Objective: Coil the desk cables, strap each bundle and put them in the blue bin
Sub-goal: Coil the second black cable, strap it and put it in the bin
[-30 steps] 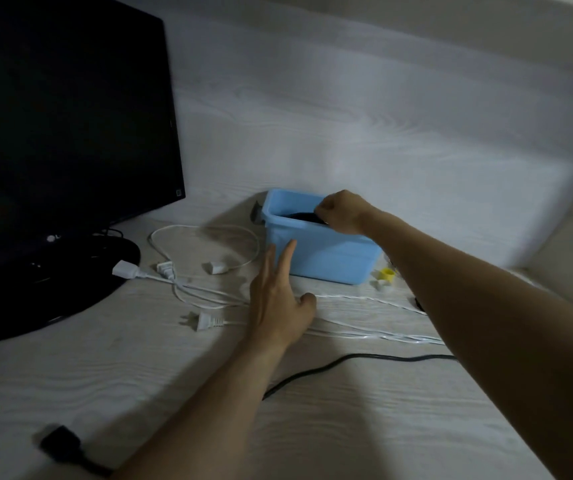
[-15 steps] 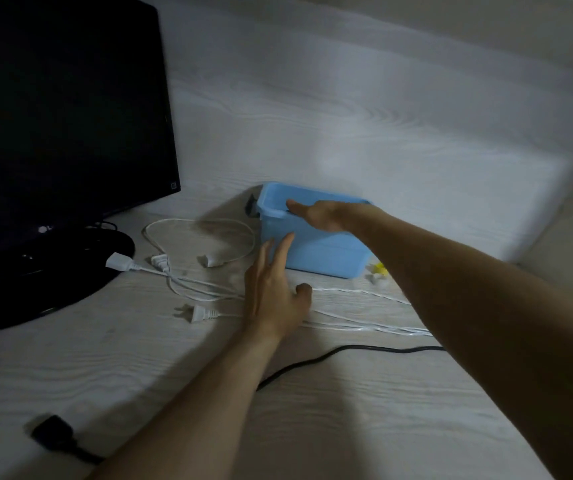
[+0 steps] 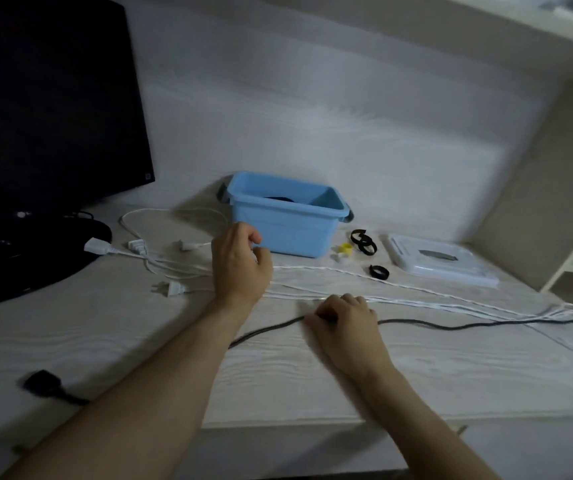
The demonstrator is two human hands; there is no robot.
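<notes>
Pale wood-grain laminate covers the bench (image 3: 416, 368), its near edge straight and square; the blue bin (image 3: 286, 225), smooth plastic with a rolled rim and grey handles, sits far centre with something dark coiled inside. The right hand (image 3: 343, 325) has its grip curled down over the thin black cable (image 3: 451, 325), which snakes left to a chunky black plug (image 3: 42, 383); the left hand (image 3: 240, 263) hovers with its grip loosely curled, holding nothing, just above the white cables (image 3: 399, 285) that run rightwards off the bench edge. Black strap loops (image 3: 364, 241) lie right of the bin, beside a flat white lid (image 3: 440, 259). A black monitor (image 3: 46, 109) fills the far left.
</notes>
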